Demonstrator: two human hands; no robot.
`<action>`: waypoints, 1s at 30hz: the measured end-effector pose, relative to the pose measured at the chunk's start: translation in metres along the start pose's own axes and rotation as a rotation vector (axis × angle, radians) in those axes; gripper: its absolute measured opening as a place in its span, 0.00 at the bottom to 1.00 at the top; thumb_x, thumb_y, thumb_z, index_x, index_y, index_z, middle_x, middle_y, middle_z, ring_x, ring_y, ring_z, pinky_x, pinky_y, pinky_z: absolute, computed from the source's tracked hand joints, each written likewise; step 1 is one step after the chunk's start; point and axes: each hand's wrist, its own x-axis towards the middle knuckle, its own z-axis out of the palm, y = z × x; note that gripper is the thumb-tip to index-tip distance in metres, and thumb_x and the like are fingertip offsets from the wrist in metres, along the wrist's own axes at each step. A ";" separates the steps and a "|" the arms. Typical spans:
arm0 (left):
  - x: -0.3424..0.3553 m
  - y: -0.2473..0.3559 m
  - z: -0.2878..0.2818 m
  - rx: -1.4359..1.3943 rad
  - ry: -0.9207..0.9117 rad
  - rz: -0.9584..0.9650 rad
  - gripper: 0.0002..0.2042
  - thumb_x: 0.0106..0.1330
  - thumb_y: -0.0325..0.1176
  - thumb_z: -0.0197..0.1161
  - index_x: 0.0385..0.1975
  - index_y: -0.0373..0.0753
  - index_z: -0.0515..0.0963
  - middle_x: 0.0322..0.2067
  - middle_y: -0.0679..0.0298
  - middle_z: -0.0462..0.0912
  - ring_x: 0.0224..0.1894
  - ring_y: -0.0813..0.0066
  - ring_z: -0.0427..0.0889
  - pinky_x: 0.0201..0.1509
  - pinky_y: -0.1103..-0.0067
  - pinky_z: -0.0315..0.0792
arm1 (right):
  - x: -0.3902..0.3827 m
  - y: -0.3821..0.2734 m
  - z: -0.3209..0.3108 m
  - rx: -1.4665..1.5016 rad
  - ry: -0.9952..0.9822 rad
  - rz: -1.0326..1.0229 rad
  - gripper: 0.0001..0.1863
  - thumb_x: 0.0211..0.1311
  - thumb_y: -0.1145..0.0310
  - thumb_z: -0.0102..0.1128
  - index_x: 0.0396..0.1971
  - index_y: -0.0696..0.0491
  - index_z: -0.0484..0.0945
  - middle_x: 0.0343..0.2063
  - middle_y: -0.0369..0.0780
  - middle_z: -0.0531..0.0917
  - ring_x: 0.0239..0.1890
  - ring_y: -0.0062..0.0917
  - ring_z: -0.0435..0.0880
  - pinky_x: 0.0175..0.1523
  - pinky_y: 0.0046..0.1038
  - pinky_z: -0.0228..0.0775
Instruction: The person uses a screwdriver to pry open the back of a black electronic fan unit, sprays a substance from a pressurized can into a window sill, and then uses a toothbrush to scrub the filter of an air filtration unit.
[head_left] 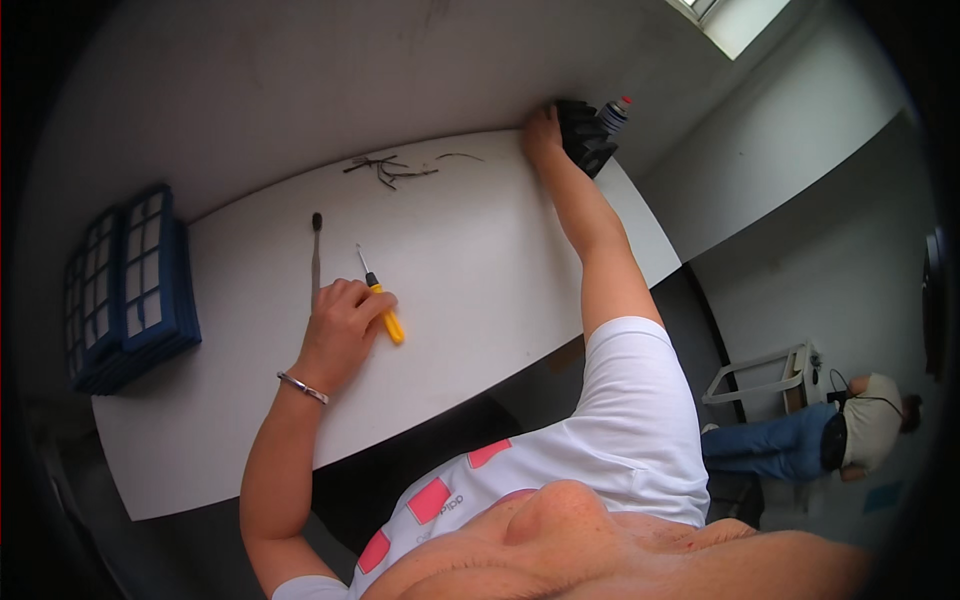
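Observation:
My left hand (pixel 347 325), with a silver bracelet at its wrist, rests low over the white table, its fingers curled. Its thumb lies across the yellow handle of a small screwdriver (pixel 392 322), whose thin shaft points toward the wall. Beside the fingers is a toothbrush (pixel 316 250) with a dark head; the lower end of its grey handle is hidden by the hand. At the far right, my outstretched right hand (pixel 543 135) grips the side of a black holder (pixel 586 140). Some of those fingers are hard to see.
A stack of blue crates (pixel 150 270) stands on the table's left end. Dark, thin scraps (pixel 390 172) lie near the wall. A spray can (pixel 614 115) with a red top is by the black holder. Another person (pixel 820 435) stands off to the right near a white frame (pixel 770 375).

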 end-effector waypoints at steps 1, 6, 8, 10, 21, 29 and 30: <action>0.000 0.001 0.000 0.006 0.011 -0.008 0.10 0.60 0.22 0.65 0.41 0.42 0.82 0.36 0.64 0.79 0.45 0.67 0.76 0.55 0.72 0.70 | -0.009 -0.002 -0.004 0.093 0.071 -0.030 0.21 0.71 0.61 0.44 0.58 0.52 0.77 0.62 0.43 0.74 0.68 0.37 0.66 0.72 0.48 0.48; 0.000 -0.002 0.002 -0.013 0.020 -0.002 0.10 0.61 0.22 0.64 0.41 0.42 0.82 0.36 0.64 0.78 0.45 0.67 0.76 0.55 0.71 0.69 | -0.075 -0.026 -0.007 0.900 0.420 -0.122 0.23 0.67 0.72 0.47 0.61 0.57 0.70 0.60 0.51 0.73 0.64 0.45 0.69 0.69 0.42 0.59; -0.001 -0.003 0.002 -0.010 0.024 0.001 0.10 0.61 0.22 0.64 0.41 0.42 0.82 0.36 0.64 0.78 0.45 0.67 0.76 0.55 0.71 0.69 | -0.084 -0.031 -0.003 1.218 0.463 -0.085 0.25 0.65 0.75 0.48 0.63 0.58 0.67 0.59 0.53 0.73 0.63 0.47 0.71 0.67 0.39 0.61; 0.000 -0.002 0.002 -0.002 0.018 0.018 0.10 0.61 0.22 0.64 0.41 0.42 0.82 0.36 0.64 0.78 0.45 0.67 0.76 0.55 0.71 0.69 | -0.088 -0.020 0.014 1.347 0.379 0.112 0.29 0.64 0.75 0.48 0.66 0.58 0.61 0.58 0.53 0.75 0.61 0.47 0.73 0.67 0.38 0.63; 0.003 -0.004 0.011 -0.011 0.034 0.037 0.10 0.60 0.23 0.65 0.41 0.43 0.81 0.37 0.64 0.79 0.45 0.66 0.76 0.56 0.71 0.69 | -0.076 0.028 0.061 1.832 0.212 0.172 0.32 0.67 0.72 0.50 0.70 0.58 0.56 0.58 0.48 0.77 0.57 0.34 0.80 0.61 0.29 0.71; -0.003 -0.004 0.007 0.003 0.037 0.018 0.10 0.61 0.24 0.65 0.41 0.43 0.82 0.36 0.64 0.79 0.45 0.66 0.76 0.56 0.71 0.69 | -0.107 0.021 0.022 2.163 -0.022 0.161 0.34 0.69 0.71 0.51 0.72 0.56 0.51 0.64 0.46 0.71 0.56 0.31 0.79 0.59 0.25 0.72; -0.001 -0.004 0.007 -0.001 0.034 0.025 0.10 0.61 0.24 0.65 0.41 0.43 0.82 0.36 0.64 0.79 0.45 0.66 0.76 0.55 0.71 0.69 | -0.102 0.023 0.027 2.162 -0.017 0.168 0.34 0.69 0.71 0.51 0.72 0.56 0.51 0.64 0.46 0.71 0.56 0.31 0.79 0.59 0.25 0.72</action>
